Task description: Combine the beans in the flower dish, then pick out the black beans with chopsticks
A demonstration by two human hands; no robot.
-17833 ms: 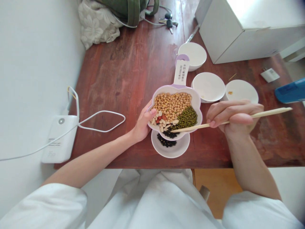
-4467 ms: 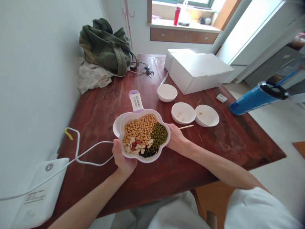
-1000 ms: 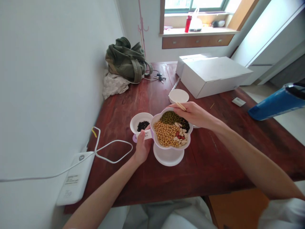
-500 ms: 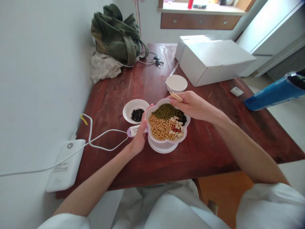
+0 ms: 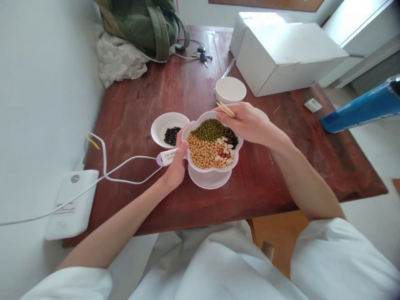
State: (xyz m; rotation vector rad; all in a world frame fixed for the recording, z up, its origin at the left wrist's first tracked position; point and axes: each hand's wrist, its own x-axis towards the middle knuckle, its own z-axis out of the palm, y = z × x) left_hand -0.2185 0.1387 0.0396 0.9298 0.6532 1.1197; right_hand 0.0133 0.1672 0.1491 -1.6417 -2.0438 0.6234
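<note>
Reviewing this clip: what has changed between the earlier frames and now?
The left hand has turned the purple-rimmed divided tray, its handle swinging from far side to left. The black-bean bowl now sits left of it, not beneath; another white bowl lies underneath. The right hand moved to the far rim with the chopsticks. The left hand still holds the tray.
</note>
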